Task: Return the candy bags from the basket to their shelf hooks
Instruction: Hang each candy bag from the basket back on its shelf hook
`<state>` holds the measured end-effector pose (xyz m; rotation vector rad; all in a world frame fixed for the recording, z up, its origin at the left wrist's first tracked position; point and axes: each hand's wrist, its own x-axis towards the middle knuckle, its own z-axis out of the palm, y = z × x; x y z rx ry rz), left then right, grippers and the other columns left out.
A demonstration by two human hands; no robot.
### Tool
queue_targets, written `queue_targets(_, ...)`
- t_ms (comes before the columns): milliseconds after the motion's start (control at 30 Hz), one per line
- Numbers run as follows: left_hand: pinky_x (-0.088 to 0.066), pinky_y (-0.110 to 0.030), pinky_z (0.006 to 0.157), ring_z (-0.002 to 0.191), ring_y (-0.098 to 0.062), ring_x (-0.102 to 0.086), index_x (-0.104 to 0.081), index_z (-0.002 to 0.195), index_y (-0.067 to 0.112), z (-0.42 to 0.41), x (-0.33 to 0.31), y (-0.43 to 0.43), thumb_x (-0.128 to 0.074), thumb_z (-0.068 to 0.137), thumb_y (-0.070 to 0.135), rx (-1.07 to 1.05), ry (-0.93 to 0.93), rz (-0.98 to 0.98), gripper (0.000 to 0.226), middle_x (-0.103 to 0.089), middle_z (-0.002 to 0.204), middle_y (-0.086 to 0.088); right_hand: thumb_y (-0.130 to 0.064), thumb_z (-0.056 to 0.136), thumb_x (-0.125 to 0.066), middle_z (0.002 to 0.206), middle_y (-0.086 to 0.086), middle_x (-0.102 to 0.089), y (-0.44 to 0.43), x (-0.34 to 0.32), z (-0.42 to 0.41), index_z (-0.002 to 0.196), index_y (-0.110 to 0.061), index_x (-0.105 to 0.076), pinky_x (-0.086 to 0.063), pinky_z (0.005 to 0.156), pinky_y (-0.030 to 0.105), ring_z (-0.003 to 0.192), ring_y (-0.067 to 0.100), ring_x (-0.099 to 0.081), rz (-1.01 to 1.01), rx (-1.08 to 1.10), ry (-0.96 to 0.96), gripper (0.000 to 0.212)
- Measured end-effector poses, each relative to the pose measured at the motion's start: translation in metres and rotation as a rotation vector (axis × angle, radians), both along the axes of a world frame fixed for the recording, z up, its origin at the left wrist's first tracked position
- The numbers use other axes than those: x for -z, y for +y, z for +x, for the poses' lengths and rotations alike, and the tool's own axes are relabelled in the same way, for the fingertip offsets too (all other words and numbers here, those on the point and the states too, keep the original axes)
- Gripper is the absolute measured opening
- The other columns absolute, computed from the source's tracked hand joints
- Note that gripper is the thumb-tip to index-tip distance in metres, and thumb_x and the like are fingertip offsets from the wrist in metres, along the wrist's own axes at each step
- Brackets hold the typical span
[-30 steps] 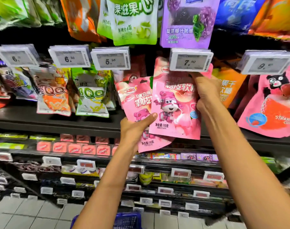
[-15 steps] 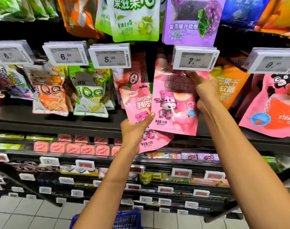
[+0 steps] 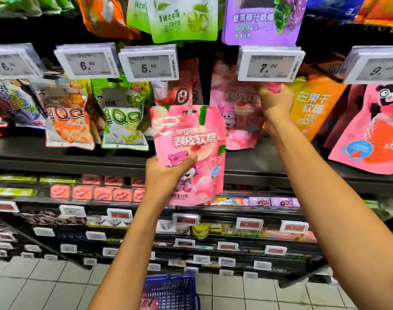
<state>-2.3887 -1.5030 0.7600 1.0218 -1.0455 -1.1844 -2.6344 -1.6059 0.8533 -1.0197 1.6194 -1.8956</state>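
My left hand point(image 3: 166, 175) grips a pink peach candy bag point(image 3: 191, 139) by its lower left part and holds it upright in front of the shelf. To its right, a matching pink bag point(image 3: 238, 115) hangs under the 7.00 price tag point(image 3: 269, 64). My right hand point(image 3: 275, 101) is raised just below that tag, fingers closed around the top right corner of the hanging bag. The hook itself is hidden behind the tag. A blue basket point(image 3: 173, 291) stands on the floor below, with something pink inside.
Other candy bags hang along the row: orange and green QQ bags point(image 3: 124, 121) to the left, an orange mango bag point(image 3: 311, 108) and a pink strawberry bag point(image 3: 374, 135) to the right. Price tags jut out above. Lower shelves hold small boxed sweets. Tiled floor lies below.
My left hand has drawn its pink bag down and out from beside the hanging one, now held apart and upright. My right hand has shifted up under the 7.00 tag. The hanging bag sits further back.
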Motion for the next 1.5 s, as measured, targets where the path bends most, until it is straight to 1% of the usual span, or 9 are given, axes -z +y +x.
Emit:
queue_targets(133,-0.056,-0.024,0.061,0.077,-0.016,-0.075,-0.079,0.083,0.025,-0.021,-0.005,-0.001,-0.087,0.066,0.023,0.108,-0.022,-0.018,0.020,-0.078,0.086,-0.002,-0.009,0.074,-0.082,0.085,-0.002,-0.062,0.014,0.010,0.003,0.104,-0.007,-0.059,-0.049,0.070,0.018,0.072,0.003,-0.059,-0.127,-0.039,-0.146,0.037)
queue_targets(200,-0.057,-0.024,0.062,0.079,-0.017,-0.075,-0.079,0.083,0.027,-0.030,-0.009,-0.004,-0.087,0.069,0.021,0.151,-0.034,-0.012,0.017,-0.078,0.086,-0.002,-0.020,0.069,-0.087,0.092,-0.001,-0.055,0.030,0.013,0.003,0.103,-0.014,-0.051,-0.048,0.079,0.021,0.084,0.011,-0.056,-0.122,0.127,-0.051,0.050)
queue_targets(300,-0.059,-0.028,0.070,0.087,-0.021,-0.075,-0.078,0.086,0.022,-0.042,-0.016,-0.009,-0.086,0.070,0.018,0.203,0.012,-0.008,0.019,-0.078,0.092,-0.004,-0.029,0.072,-0.084,0.081,-0.010,-0.044,0.053,0.015,0.000,0.091,-0.019,-0.048,-0.039,0.071,0.014,0.078,0.011,-0.044,-0.177,0.287,0.145,0.041)
queue_targets(467,-0.058,-0.025,0.071,0.090,-0.018,-0.074,-0.079,0.085,0.030,-0.061,-0.028,-0.014,-0.084,0.072,0.010,0.296,0.017,-0.070,0.024,-0.078,0.094,0.000,-0.012,0.089,-0.062,0.080,-0.008,-0.063,0.075,-0.007,0.006,0.086,-0.018,-0.064,-0.045,0.068,0.019,0.071,0.001,-0.056,-0.193,-0.252,0.109,0.007)
queue_targets(600,-0.058,-0.024,0.070,0.088,-0.017,-0.074,-0.079,0.085,0.032,-0.072,-0.036,-0.014,-0.082,0.073,0.008,0.338,0.029,-0.106,0.027,-0.078,0.093,0.001,-0.003,0.078,-0.075,0.088,-0.009,-0.076,0.079,-0.019,0.003,0.098,-0.011,-0.071,-0.052,0.073,0.015,0.083,0.001,-0.069,-0.130,-0.450,0.097,0.021)
queue_targets(1067,-0.060,-0.033,0.076,0.090,-0.022,-0.074,-0.076,0.090,0.018,-0.083,-0.048,-0.026,-0.088,0.065,0.024,0.278,-0.013,-0.106,0.029,-0.078,0.095,-0.005,-0.001,0.065,-0.085,0.085,-0.003,-0.077,0.068,-0.030,-0.008,0.097,-0.008,-0.071,-0.056,0.065,0.022,0.076,0.009,-0.070,-0.221,-0.351,-0.012,0.036)
queue_targets(1200,-0.059,-0.032,0.075,0.090,-0.022,-0.074,-0.076,0.092,0.016,-0.084,-0.055,-0.033,-0.088,0.064,0.028,0.300,-0.021,-0.064,0.032,-0.078,0.095,-0.005,0.002,0.065,-0.085,0.097,0.019,-0.072,0.067,-0.038,-0.003,0.106,0.002,-0.068,-0.057,0.063,0.029,0.072,0.021,-0.066,-0.217,-0.328,-0.104,0.044)
queue_targets(1367,-0.058,-0.026,0.069,0.088,-0.020,-0.075,-0.076,0.090,0.017,-0.086,-0.053,-0.035,-0.087,0.069,0.024,0.305,-0.014,-0.037,0.024,-0.078,0.094,-0.005,0.004,0.064,-0.084,0.066,-0.007,-0.073,0.063,-0.038,-0.002,0.095,-0.005,-0.069,-0.054,0.054,0.022,0.055,0.006,-0.065,-0.213,-0.321,-0.149,0.035)
queue_targets(1500,-0.057,-0.023,0.063,0.079,-0.017,-0.075,-0.077,0.080,0.018,-0.087,-0.053,-0.037,-0.086,0.072,0.028,0.254,-0.018,0.008,0.016,-0.078,0.084,-0.005,0.005,0.064,-0.084,0.081,0.006,-0.074,0.059,-0.035,0.001,0.100,0.001,-0.069,-0.056,0.056,0.025,0.062,0.009,-0.067,-0.180,-0.280,-0.183,0.039)
